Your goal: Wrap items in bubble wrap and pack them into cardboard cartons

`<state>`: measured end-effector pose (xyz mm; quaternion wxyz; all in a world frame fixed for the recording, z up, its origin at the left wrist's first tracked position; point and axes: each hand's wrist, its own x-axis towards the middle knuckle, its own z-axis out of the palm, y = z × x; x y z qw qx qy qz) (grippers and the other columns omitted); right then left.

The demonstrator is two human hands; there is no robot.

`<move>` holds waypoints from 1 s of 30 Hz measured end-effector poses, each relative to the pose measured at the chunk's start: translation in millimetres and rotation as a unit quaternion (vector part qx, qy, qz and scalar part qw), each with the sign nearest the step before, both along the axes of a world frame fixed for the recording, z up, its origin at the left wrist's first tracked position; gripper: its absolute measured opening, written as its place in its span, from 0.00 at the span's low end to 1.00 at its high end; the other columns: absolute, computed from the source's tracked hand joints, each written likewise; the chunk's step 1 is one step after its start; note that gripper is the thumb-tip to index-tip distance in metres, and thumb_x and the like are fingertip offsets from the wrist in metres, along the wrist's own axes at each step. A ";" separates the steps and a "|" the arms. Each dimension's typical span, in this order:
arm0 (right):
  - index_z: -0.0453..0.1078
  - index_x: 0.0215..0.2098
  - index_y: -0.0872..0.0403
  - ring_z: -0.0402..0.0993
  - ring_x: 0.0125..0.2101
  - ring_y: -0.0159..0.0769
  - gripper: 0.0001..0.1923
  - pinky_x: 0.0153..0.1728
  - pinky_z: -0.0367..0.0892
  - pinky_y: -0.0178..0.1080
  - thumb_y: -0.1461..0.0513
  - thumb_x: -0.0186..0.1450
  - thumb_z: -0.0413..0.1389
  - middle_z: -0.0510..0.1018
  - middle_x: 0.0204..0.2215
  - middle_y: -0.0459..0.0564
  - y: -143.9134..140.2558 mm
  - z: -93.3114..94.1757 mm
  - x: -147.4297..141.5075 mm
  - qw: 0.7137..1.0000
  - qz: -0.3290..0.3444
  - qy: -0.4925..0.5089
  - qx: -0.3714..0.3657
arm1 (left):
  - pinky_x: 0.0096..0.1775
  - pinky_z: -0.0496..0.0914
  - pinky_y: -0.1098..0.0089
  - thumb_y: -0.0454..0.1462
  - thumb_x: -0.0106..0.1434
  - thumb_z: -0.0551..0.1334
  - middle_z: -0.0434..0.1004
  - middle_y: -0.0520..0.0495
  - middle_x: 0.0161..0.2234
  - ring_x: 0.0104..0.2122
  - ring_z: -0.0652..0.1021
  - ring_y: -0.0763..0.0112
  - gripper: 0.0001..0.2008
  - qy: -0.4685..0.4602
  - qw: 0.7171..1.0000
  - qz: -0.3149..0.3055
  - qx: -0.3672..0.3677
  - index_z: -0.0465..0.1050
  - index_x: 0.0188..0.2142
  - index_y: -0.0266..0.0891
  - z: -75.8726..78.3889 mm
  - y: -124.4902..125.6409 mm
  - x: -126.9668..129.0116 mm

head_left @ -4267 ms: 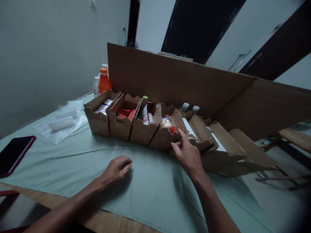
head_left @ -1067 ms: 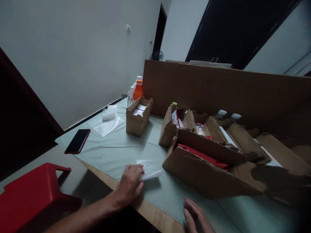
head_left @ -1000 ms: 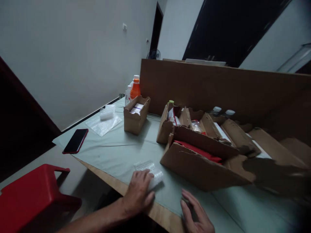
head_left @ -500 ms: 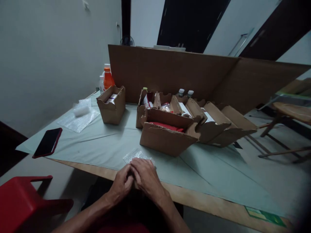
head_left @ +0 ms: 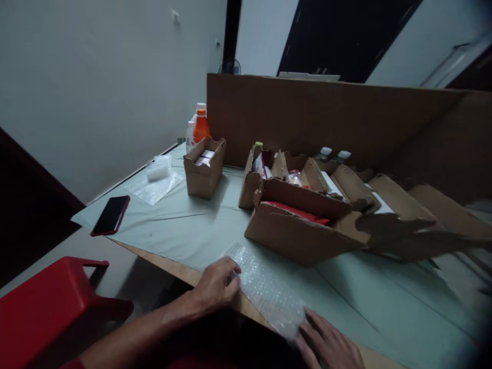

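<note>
Both hands (left hand [head_left: 216, 287], right hand [head_left: 330, 344]) pressing bubble wrap [head_left: 265, 291] flat

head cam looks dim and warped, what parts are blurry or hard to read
Head view: dim overall, lines bent toward the edges. The cardboard trays at right smear with motion blur; the bubble wrap under the left hand and right hand stays fairly sharp; the bottom right corner darkens.
</note>
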<state>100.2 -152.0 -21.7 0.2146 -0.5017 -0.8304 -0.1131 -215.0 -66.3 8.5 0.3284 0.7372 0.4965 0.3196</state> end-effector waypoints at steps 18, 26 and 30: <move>0.71 0.53 0.54 0.75 0.43 0.43 0.18 0.46 0.62 0.45 0.61 0.70 0.46 0.81 0.44 0.53 53.9 25.7 -41.9 0.977 -0.192 0.080 -0.045 | 0.44 0.71 0.59 0.35 0.64 0.62 0.78 0.43 0.41 0.41 0.78 0.56 0.21 0.288 0.950 0.058 0.109 0.68 0.56 0.39 7.7 19.3 -9.8; 0.71 0.53 0.55 0.72 0.51 0.45 0.17 0.50 0.64 0.47 0.62 0.71 0.47 0.76 0.54 0.58 54.2 41.5 -59.5 0.985 -0.158 0.071 0.002 | 0.60 0.63 0.49 0.36 0.67 0.58 0.62 0.34 0.64 0.64 0.63 0.50 0.23 0.213 0.934 0.016 0.286 0.64 0.61 0.39 1.6 20.6 2.4; 0.70 0.57 0.50 0.69 0.56 0.43 0.19 0.55 0.62 0.47 0.66 0.69 0.50 0.73 0.59 0.53 53.4 27.4 -95.8 0.993 -0.026 0.040 -0.110 | 0.64 0.57 0.46 0.40 0.67 0.59 0.62 0.35 0.66 0.66 0.61 0.49 0.27 0.272 0.931 -0.139 0.200 0.62 0.64 0.39 -19.3 19.3 16.5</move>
